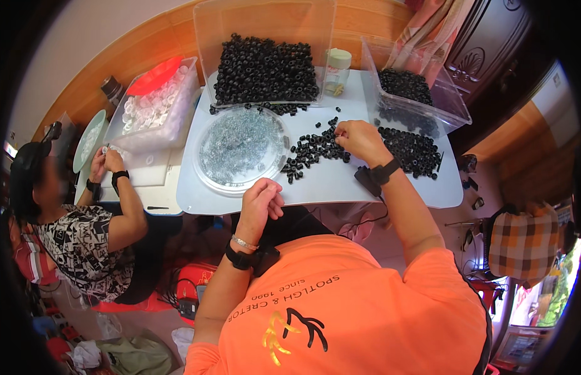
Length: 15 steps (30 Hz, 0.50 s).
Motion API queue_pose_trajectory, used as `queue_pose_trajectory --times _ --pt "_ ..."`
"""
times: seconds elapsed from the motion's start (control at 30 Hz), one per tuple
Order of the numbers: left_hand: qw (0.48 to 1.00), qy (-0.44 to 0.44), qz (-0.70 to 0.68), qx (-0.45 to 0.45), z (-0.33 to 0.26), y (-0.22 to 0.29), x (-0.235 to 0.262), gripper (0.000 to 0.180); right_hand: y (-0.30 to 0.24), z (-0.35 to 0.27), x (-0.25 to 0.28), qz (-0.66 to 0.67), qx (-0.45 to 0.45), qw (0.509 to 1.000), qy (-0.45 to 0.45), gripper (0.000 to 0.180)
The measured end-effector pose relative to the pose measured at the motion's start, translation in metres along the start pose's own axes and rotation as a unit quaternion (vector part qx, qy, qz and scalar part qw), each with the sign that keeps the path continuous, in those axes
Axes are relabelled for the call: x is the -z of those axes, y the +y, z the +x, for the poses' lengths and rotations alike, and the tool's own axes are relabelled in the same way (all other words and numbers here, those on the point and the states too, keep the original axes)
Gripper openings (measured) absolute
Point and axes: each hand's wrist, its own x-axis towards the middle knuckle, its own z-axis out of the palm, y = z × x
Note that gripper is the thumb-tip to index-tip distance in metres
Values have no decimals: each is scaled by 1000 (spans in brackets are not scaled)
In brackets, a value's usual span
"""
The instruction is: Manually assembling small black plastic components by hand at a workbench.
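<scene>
My right hand (360,141) is over the white table (340,195), its fingertips pinched together at a loose spread of small black ring-shaped pieces (312,153). Whether a piece is between those fingertips is hidden. Near the table's front edge my left hand (262,204) is closed, thumb against curled fingers, and anything in it is too small to make out. Just beyond it stands a round clear tray (206,176) holding many small transparent pieces (240,147). Another heap of black pieces (410,153) lies to the right of my right hand.
A tipped clear bin (265,9) of black pieces stands at the back, beside a lidded jar (338,72). Another clear bin (450,112) is at right. A small black device (368,183) sits at the front edge. At left a co-worker (84,244) works beside a bin of white pieces (156,106).
</scene>
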Motion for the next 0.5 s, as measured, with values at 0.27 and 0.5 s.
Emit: queue_pose_trajectory --times 0.27,0.5 --pt "1000 -1 -1 0 -1 4 0 23 -4 1 3 25 15 999 18 19" --pt "1000 -17 -15 -16 -8 12 -3 27 -65 -44 3 365 102 925 18 20"
